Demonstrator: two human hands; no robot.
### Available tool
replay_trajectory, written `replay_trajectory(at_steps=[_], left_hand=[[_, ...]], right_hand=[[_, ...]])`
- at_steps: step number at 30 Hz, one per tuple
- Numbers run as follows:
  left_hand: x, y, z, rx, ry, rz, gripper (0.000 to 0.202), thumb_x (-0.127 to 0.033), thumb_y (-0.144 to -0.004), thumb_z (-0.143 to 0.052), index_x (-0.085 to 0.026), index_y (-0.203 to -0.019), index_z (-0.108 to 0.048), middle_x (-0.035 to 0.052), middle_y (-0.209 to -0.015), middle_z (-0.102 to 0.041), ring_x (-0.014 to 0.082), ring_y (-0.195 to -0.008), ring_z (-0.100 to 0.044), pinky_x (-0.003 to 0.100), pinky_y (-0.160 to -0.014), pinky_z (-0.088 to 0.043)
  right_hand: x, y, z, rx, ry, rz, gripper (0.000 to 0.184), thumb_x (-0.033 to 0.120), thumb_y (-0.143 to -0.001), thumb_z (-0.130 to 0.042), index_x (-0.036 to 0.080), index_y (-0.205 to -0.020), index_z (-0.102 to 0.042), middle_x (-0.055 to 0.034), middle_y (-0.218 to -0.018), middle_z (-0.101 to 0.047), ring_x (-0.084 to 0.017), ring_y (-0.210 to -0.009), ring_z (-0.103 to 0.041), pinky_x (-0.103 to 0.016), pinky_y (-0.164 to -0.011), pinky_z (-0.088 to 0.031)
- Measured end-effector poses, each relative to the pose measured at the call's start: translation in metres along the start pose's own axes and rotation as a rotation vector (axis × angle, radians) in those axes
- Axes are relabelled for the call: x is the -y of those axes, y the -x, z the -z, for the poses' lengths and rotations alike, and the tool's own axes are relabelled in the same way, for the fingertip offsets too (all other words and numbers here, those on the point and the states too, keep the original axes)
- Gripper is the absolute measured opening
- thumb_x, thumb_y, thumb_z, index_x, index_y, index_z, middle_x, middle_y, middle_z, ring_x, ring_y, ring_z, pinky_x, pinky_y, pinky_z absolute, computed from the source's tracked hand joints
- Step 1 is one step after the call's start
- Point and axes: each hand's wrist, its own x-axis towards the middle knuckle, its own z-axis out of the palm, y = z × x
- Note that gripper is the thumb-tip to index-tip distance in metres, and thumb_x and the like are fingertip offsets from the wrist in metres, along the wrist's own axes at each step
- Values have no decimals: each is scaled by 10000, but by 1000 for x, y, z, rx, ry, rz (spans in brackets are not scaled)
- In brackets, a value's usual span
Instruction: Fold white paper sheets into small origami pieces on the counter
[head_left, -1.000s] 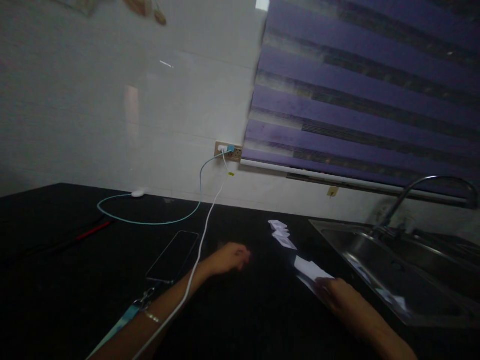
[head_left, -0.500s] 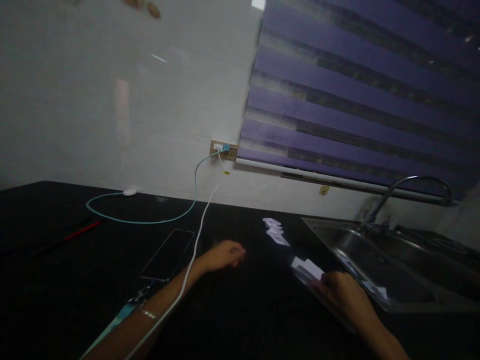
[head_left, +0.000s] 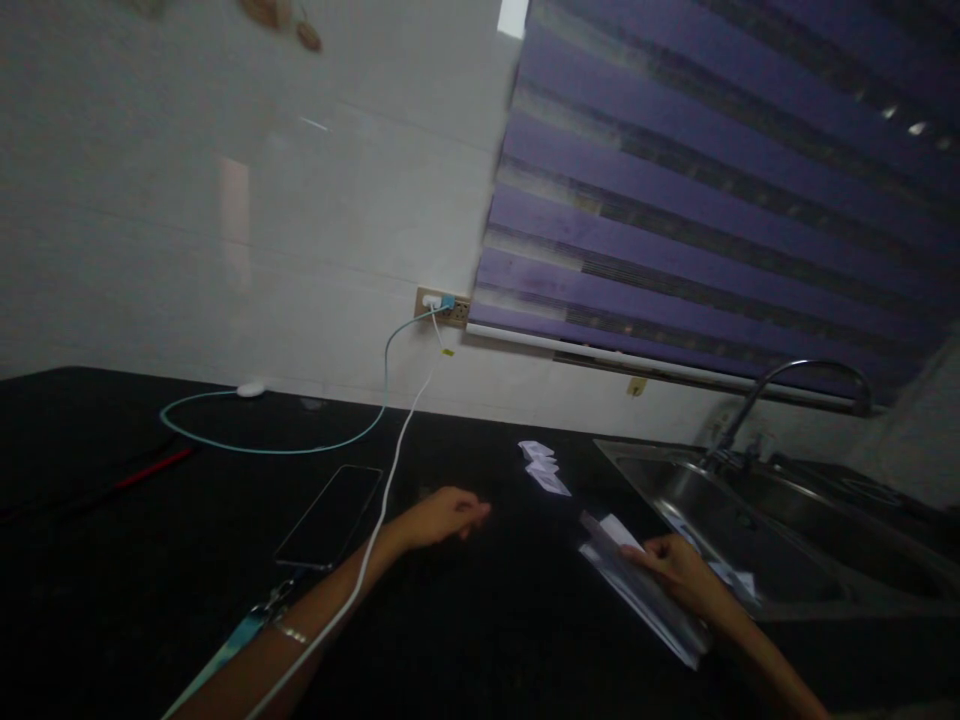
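Note:
My right hand [head_left: 679, 572] grips the upper edge of a long, flat packet of white papers [head_left: 646, 598]. Its outer side looks grey and slightly shiny, perhaps plastic, and a white piece [head_left: 621, 532] sticks out at its far end. To the left, my left hand [head_left: 448, 515] is loosely curled at the dark counter [head_left: 480, 620], and I see nothing in its fingers. Beyond the packet lies a short row of small, folded-looking white pieces [head_left: 544, 468], overlapping one another. A phone [head_left: 330, 517] rests on the counter beside my left forearm.
A white cable [head_left: 382, 520] crosses my left forearm and runs to the wall socket [head_left: 454, 312]. A teal cable [head_left: 277, 450] loops behind the phone. At right are a steel sink [head_left: 742, 530] with a tap [head_left: 802, 365] and more white pieces [head_left: 739, 580] by its edge.
The packet has tilted in my right hand, showing more of its grey side and lower edge. My left hand stays curled in nearly the same place. The view has shifted slightly.

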Motion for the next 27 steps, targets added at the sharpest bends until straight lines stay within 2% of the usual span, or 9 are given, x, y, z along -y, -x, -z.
replay_trajectory(at_steps=[5,7,10,13,16,20,22,24,27], left_hand=[[2,-3,-2,-4,42,-11,594,-630,-879,-328,-138,-773,-643,-9,-570,-526,101,-496,-450,216,-532,-346],[3,-4,-3,-7,46,-16,596,-628,-882,-325,-136,-764,-642,-11,-560,-517,102,-495,-449,221,-540,-350],[4,-6,-5,5,67,-6,574,-625,-879,-338,-140,-790,-632,-11,-581,-523,106,-506,-450,228,-538,-348],[2,-6,-6,-12,116,-23,545,-613,-883,-345,-145,-835,-619,-3,-659,-530,112,-567,-460,234,-560,-355],[0,-6,-6,-70,243,-38,505,-611,-878,-365,-176,-1007,-587,-6,-731,-506,121,-643,-472,234,-580,-357],[0,-12,-2,-85,603,70,596,-677,-854,-301,-198,-1164,-475,18,-799,-510,149,-676,-502,235,-523,-335],[0,-14,1,-74,722,68,687,-725,-837,-206,-180,-1141,-494,43,-810,-536,165,-682,-513,252,-528,-347],[0,-15,3,-83,734,54,765,-764,-810,-151,-162,-1069,-546,48,-757,-551,160,-631,-495,260,-520,-343],[1,-14,4,-180,583,92,692,-774,-776,-308,-148,-865,-589,11,-623,-510,116,-515,-413,248,-477,-299]], right_hand=[[6,-2,19,27,-24,-54,563,688,-713,-481,199,-456,-367,49,-449,-280,-92,-445,-260,-241,-449,-186],[9,-1,29,-51,7,-42,575,688,-702,-513,195,-439,-379,46,-438,-285,-89,-434,-258,-243,-443,-182],[25,2,45,-273,7,-31,585,675,-729,-514,173,-436,-451,28,-429,-334,-95,-420,-306,-240,-430,-200],[59,2,48,-367,-221,-48,569,662,-759,-502,149,-521,-565,3,-443,-448,-112,-407,-380,-235,-403,-235],[101,-9,28,-359,-508,79,526,643,-751,-538,140,-623,-622,-13,-494,-534,-131,-436,-437,-236,-414,-286],[147,-38,-22,-270,-749,241,493,629,-757,-545,149,-674,-623,-1,-528,-542,-133,-496,-460,-221,-439,-313],[160,-53,-46,-218,-785,288,468,610,-759,-556,155,-660,-602,5,-542,-537,-126,-515,-452,-215,-447,-310],[163,-66,-66,-169,-777,316,445,583,-759,-571,160,-621,-574,15,-529,-511,-116,-511,-431,-210,-445,-291],[156,-77,-85,-132,-739,312,462,563,-760,-571,169,-528,-499,35,-459,-425,-96,-463,-366,-211,-423,-228]])
